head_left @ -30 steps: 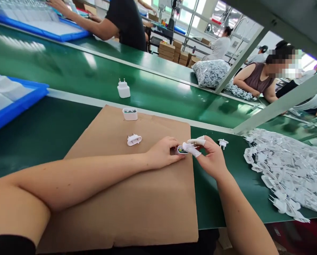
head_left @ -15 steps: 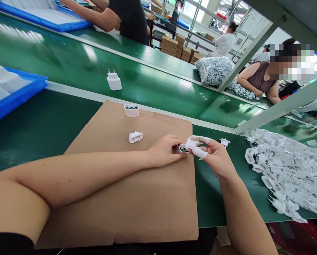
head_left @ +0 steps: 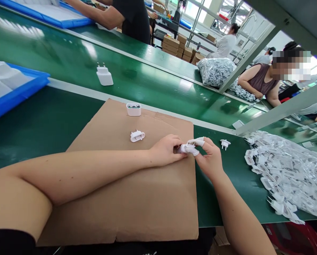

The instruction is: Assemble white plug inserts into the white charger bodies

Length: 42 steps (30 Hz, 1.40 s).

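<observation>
— What were the two hands doing?

— They met at the right edge of the cardboard sheet (head_left: pixel 137 198). The left hand (head_left: pixel 166 150) was curled, its fingers closed round a small white charger part (head_left: pixel 182 149). The right hand (head_left: pixel 209 159) pinched the same piece from the other side, with white finger cots on the thumb and forefinger.

— So where exactly was that part?

— Between both hands, just above the cardboard, mostly covered; how the pieces sat together, I could not tell.

— What else lay on the cardboard?

— A white plug cap (head_left: pixel 137 135) on its side near the middle, and an open charger shell (head_left: pixel 133 109) near the far edge.

— And on the green counter (head_left: pixel 54 127)?

— Another plug cap (head_left: pixel 224 143) stood just beside the right hand. A heap of bagged white parts (head_left: pixel 288 173) lay to the right, a blue tray (head_left: pixel 17 95) to the left.

— On the belt?

— One finished charger (head_left: pixel 104 76), prongs up. Other people worked across it.
</observation>
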Each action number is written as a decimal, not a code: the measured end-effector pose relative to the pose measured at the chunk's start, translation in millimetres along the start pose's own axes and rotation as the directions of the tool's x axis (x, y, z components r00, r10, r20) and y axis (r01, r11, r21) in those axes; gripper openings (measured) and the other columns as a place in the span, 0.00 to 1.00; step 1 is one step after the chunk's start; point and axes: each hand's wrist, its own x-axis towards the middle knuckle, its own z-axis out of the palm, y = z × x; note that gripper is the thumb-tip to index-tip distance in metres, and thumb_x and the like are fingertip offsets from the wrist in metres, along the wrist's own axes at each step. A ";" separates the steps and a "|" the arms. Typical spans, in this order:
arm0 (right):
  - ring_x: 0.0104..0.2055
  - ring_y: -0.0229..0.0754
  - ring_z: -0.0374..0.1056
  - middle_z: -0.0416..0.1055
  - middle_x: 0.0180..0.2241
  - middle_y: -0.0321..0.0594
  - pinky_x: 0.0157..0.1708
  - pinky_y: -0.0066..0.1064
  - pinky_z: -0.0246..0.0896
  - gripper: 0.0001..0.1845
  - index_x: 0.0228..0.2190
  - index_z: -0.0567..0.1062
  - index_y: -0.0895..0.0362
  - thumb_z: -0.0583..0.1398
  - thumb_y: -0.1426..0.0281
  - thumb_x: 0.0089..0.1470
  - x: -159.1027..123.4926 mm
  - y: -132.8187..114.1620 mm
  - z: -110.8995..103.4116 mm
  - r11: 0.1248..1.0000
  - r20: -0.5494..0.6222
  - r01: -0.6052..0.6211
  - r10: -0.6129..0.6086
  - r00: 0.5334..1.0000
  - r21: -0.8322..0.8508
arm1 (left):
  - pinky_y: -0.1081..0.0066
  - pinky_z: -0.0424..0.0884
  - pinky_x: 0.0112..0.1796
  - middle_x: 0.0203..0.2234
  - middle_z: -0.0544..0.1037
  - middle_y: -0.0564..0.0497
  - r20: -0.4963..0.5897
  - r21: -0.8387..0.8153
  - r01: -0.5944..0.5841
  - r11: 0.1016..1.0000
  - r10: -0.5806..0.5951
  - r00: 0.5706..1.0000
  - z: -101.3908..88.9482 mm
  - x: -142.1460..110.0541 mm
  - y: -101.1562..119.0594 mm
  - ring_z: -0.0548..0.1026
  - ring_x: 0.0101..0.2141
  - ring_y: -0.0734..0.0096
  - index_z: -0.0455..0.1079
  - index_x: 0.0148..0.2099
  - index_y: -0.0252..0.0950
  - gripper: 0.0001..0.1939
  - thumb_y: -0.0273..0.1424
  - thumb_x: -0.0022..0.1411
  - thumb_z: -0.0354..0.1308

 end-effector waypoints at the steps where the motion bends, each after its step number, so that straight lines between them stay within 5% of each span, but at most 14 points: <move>1: 0.40 0.45 0.74 0.80 0.38 0.39 0.41 0.39 0.71 0.07 0.40 0.83 0.49 0.64 0.69 0.60 -0.2 0.6 0.7 1.000 -0.014 0.006 -0.006 1.000 -0.001 | 0.62 0.73 0.45 0.35 0.80 0.48 0.002 -0.003 -0.003 1.000 0.003 1.000 0.0 0.2 0.0 0.77 0.42 0.60 0.77 0.38 0.38 0.07 0.35 0.62 0.67; 16: 0.40 0.48 0.69 0.80 0.34 0.39 0.42 0.42 0.68 0.07 0.39 0.85 0.47 0.65 0.67 0.61 -1.2 1.0 -2.7 0.984 -0.071 0.048 -0.061 0.996 -0.173 | 0.63 0.72 0.41 0.34 0.79 0.48 -0.005 -0.002 -0.001 1.000 0.001 1.000 0.7 1.4 -2.5 0.76 0.40 0.61 0.76 0.36 0.37 0.08 0.35 0.61 0.69; 28: 0.42 0.46 0.70 0.79 0.30 0.35 0.60 0.48 0.54 0.06 0.35 0.84 0.47 0.65 0.67 0.60 1.5 5.8 -4.2 0.909 -0.002 0.165 -0.179 0.984 -0.383 | 0.63 0.73 0.43 0.34 0.80 0.49 0.025 -0.019 0.055 0.998 -0.055 0.998 -1.1 1.3 2.3 0.77 0.41 0.60 0.78 0.37 0.38 0.08 0.37 0.61 0.68; 37: 0.39 0.45 0.70 0.76 0.29 0.35 0.60 0.48 0.55 0.06 0.36 0.84 0.47 0.66 0.63 0.58 -0.8 11.4 5.2 0.968 -0.031 -0.008 0.001 1.000 -0.251 | 0.64 0.71 0.41 0.34 0.79 0.49 -0.002 -0.032 0.083 0.996 -0.083 0.997 1.9 1.1 2.1 0.76 0.38 0.61 0.78 0.36 0.38 0.12 0.41 0.59 0.67; 42: 0.47 0.49 0.71 0.79 0.46 0.42 0.57 0.46 0.61 0.23 0.55 0.78 0.48 0.64 0.57 0.60 4.2 33.0 -16.0 0.985 0.008 -0.136 0.138 0.990 -0.108 | 0.65 0.71 0.37 0.33 0.80 0.50 0.105 -0.036 0.177 0.984 -0.172 0.980 -5.7 10.9 12.7 0.76 0.34 0.63 0.78 0.41 0.37 0.15 0.43 0.58 0.63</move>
